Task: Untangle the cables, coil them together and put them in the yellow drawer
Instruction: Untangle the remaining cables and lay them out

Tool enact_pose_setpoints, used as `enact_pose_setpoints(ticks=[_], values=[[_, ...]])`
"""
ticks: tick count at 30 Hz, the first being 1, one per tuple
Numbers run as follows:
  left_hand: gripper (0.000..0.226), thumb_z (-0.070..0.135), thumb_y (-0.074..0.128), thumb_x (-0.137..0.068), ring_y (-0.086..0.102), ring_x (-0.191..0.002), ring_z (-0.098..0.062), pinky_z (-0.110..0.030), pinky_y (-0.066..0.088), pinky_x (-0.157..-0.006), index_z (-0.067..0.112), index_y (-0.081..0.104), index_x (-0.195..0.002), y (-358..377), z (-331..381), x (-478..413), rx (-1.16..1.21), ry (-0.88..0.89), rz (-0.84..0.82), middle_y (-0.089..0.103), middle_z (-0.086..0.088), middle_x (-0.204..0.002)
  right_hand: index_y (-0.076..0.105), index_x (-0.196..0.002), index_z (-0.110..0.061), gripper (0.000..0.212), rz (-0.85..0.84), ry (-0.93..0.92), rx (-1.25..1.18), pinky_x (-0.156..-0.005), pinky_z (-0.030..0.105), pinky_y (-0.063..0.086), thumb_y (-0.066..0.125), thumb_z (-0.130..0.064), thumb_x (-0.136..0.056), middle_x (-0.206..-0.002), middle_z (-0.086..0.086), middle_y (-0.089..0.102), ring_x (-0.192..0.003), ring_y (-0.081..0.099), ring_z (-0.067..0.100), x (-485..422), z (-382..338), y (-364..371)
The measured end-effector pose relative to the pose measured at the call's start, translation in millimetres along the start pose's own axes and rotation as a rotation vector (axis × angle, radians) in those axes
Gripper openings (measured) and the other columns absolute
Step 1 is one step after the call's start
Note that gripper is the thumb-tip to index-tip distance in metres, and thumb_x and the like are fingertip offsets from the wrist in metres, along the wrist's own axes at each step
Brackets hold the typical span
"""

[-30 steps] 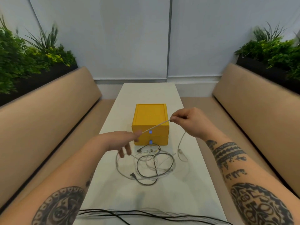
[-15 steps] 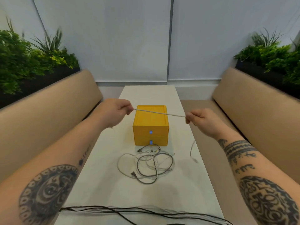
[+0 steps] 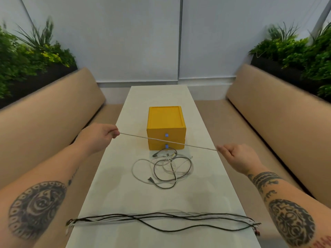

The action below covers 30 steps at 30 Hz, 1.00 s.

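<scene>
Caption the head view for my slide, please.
Left hand and right hand hold a white cable taut over the table.

Left forearm [image 3: 38,209]: round dark tattoo. Right forearm [image 3: 288,219]: dark bands, round ornament; maybe red lettering at edge.

This looks like a booth-style seating nook in an office lounge or café. Tan padded benches [image 3: 53,111] face each other across a long, narrow white tabletop [image 3: 125,199]. Leafy planters [image 3: 26,56] sit behind the backrests, against plain pale wall panels [image 3: 125,42].
</scene>
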<state>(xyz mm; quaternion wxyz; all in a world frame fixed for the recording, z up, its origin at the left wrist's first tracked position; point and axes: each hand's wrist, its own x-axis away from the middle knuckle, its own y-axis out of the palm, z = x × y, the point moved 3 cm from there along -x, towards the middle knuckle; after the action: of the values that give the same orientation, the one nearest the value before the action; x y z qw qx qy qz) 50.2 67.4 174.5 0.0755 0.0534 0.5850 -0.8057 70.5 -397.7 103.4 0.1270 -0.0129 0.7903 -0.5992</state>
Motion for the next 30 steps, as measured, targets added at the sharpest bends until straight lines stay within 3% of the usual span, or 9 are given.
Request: enact_pose_setpoints(ticks=[4,8,11,13,15,18,21,27,30], values=[[0.030,0.026,0.055,-0.098,0.054,-0.067,-0.014,-0.033,0.045,-0.068,0.028,0.065,-0.070,0.4,-38.1,11.3,0.153,-0.086,-0.043,0.062,0.012,-0.066,0.069,-0.083,-0.021,0.105,-0.005,0.073,0.057,-0.051,0.029,0.031,-0.013,-0.087,-0.073,-0.056,-0.003,0.056,-0.065,0.058,0.021,21.1,0.1,10.1],[0.033,0.023,0.053,-0.099,0.056,-0.078,-0.020,-0.029,0.042,-0.069,0.026,0.066,-0.069,2.7,-44.4,25.2,0.208,-0.093,-0.111,0.065,0.014,-0.074,0.069,-0.090,-0.040,0.083,-0.097,0.189,0.033,-0.065,0.032,0.037,-0.001,-0.084,-0.081,-0.062,-0.019,0.050,-0.079,0.058,0.021,39.3,-5.7,22.5],[0.027,0.028,0.055,-0.097,0.059,-0.081,-0.025,-0.032,0.047,-0.073,0.022,0.068,-0.074,5.6,-21.9,31.1,0.243,-0.025,-0.157,0.068,0.002,-0.081,0.069,-0.094,-0.037,0.100,-0.102,0.162,0.045,-0.096,0.041,0.036,-0.016,-0.085,-0.073,-0.096,-0.011,0.070,-0.102,0.059,0.021,40.4,-24.8,22.5],[0.026,0.033,0.054,-0.094,0.057,-0.071,-0.021,-0.035,0.046,-0.067,0.025,0.066,-0.072,5.7,1.6,32.7,0.272,0.051,-0.195,0.063,0.007,-0.070,0.061,-0.126,-0.036,0.077,-0.109,0.127,0.053,-0.108,0.045,0.026,0.003,-0.072,-0.091,-0.132,-0.004,0.062,-0.128,0.048,0.024,32.0,-52.3,25.8],[0.026,0.030,0.054,-0.095,0.050,-0.061,-0.014,-0.030,0.039,-0.058,0.027,0.065,-0.072,4.0,28.4,31.3,0.278,0.123,-0.207,0.057,0.008,-0.064,0.049,-0.142,-0.035,0.052,-0.126,0.002,-0.091,-0.115,0.043,0.021,0.023,-0.056,-0.103,-0.146,-0.009,0.050,-0.141,0.034,0.020,23.8,-103.1,25.1],[0.027,0.033,0.051,-0.095,0.052,-0.065,-0.011,-0.029,0.041,-0.061,0.033,0.065,-0.072,-2.9,63.5,31.8,0.243,0.226,-0.182,0.059,0.008,-0.068,0.057,-0.130,-0.032,0.037,-0.126,-0.217,-0.351,-0.097,0.039,0.038,0.032,-0.045,-0.106,-0.116,-0.009,0.065,-0.108,0.055,0.015,21.4,-189.8,19.6],[0.026,0.035,0.051,-0.097,0.054,-0.066,-0.010,-0.027,0.042,-0.059,0.035,0.067,-0.075,-15.1,67.4,36.1,0.221,0.241,-0.194,0.063,0.008,-0.073,0.059,-0.100,-0.023,0.030,-0.111,-0.161,-0.573,-0.070,0.036,0.044,0.035,-0.039,-0.106,-0.080,-0.002,0.065,-0.072,0.057,0.015,23.3,-218.4,17.4],[0.021,0.024,0.051,-0.102,0.061,-0.098,-0.013,-0.019,0.044,-0.076,0.020,0.071,-0.105,-19.7,-13.5,56.8,0.179,0.106,-0.268,0.068,0.011,-0.099,0.057,-0.088,-0.028,0.028,-0.111,-0.120,-0.234,-0.064,0.033,0.046,0.039,-0.043,-0.104,-0.080,-0.006,0.066,-0.074,0.060,0.018,36.1,-145.8,31.8],[0.016,0.020,0.049,-0.102,0.055,-0.078,-0.011,-0.010,0.038,-0.061,0.018,0.064,-0.096,3.7,-53.3,79.5,0.200,0.017,-0.322,0.063,0.002,-0.087,0.055,-0.091,-0.028,0.027,-0.113,-0.128,-0.006,-0.063,0.035,0.045,0.039,-0.047,-0.102,-0.076,-0.003,0.065,-0.074,0.060,0.024,44.2,-119.9,50.8]])
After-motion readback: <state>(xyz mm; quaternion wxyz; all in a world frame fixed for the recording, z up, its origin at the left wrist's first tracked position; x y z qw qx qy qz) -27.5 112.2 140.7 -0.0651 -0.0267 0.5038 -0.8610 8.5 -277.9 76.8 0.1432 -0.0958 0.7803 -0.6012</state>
